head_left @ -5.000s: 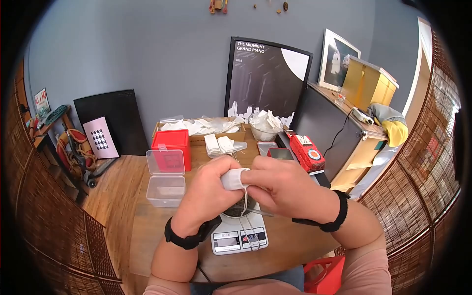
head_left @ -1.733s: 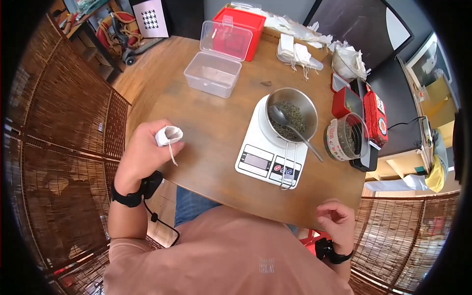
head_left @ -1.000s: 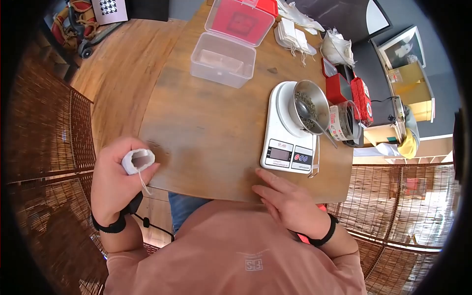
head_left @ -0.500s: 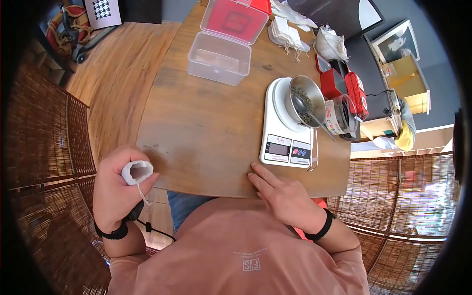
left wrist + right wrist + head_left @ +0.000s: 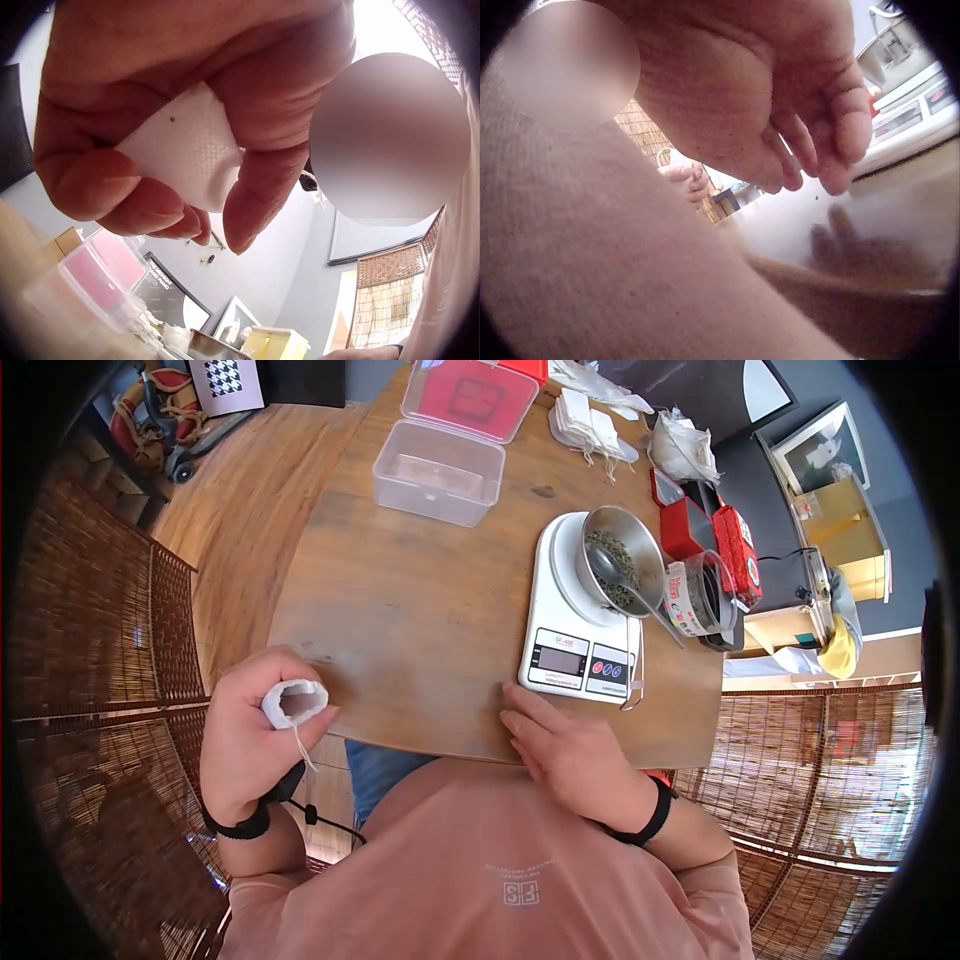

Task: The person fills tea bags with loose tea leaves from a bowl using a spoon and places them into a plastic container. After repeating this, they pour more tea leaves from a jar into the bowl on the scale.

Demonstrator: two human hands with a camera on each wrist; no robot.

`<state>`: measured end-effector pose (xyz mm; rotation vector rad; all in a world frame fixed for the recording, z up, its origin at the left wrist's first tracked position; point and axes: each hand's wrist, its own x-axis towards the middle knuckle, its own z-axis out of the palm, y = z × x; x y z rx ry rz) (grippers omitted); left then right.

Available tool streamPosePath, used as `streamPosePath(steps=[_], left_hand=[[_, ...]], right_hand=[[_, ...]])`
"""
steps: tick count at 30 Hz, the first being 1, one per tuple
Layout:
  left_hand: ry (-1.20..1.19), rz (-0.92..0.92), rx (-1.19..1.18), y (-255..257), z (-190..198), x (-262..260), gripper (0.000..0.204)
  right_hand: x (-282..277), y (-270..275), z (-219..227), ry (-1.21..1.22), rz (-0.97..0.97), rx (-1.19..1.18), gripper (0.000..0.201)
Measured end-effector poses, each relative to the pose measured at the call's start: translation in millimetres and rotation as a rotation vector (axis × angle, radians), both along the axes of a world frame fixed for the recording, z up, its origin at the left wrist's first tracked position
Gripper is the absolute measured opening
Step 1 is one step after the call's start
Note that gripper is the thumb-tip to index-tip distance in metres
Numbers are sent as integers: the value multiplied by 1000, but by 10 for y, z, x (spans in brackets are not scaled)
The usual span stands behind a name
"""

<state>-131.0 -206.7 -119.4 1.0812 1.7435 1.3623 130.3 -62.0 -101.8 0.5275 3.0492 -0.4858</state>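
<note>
At the table's near left corner my left hand [image 5: 250, 735] grips a small white cloth bag [image 5: 298, 705], its mouth open upward and a string hanging down. In the left wrist view, fingers and thumb curl round the bag [image 5: 191, 146]. My right hand [image 5: 570, 755] lies at the table's near edge, just below the scale, fingers loosely extended and holding nothing. A white digital scale [image 5: 545, 635] carries a steel bowl [image 5: 650, 550] of dried leaves [image 5: 615, 550], with a spoon [image 5: 608, 565] resting inside.
An open clear plastic box [image 5: 437, 475] stands at the back left. Behind the scale lie white bags [image 5: 585, 425]. Right of the scale are a labelled clear tub [image 5: 690, 600], a red tin [image 5: 685, 528] and a red packet [image 5: 737, 550]. The table [image 5: 400, 610] ends beside the left hand.
My hands were together at the white bag above the bowl; they have since parted. The left carried the bag to the near left, while the right came down to the near edge beside the scale.
</note>
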Motion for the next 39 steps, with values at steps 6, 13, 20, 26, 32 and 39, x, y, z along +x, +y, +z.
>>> streamPosePath(steps=[6, 13, 20, 26, 32, 39], left_hand=[[41, -17, -29, -35, 27, 10, 18], [-28, -4, -67, -49, 35, 11, 17], [-25, -15, -49, -41, -14, 24, 17], [-30, -4, -55, -43, -14, 25, 17], [-58, -13, -78, -8, -35, 38, 18], [-75, -11, -83, 13, -51, 50, 17]], right_hand=[[31, 1, -27, -98, 71, -17, 32], [135, 18, 18, 17, -4, -124, 33], [135, 59, -39, 194, -144, -183, 22], [172, 77, -42, 250, -353, -501, 28], [258, 130, -101, 444, -587, -946, 32], [254, 173, 54, 541, -687, -1203, 34]])
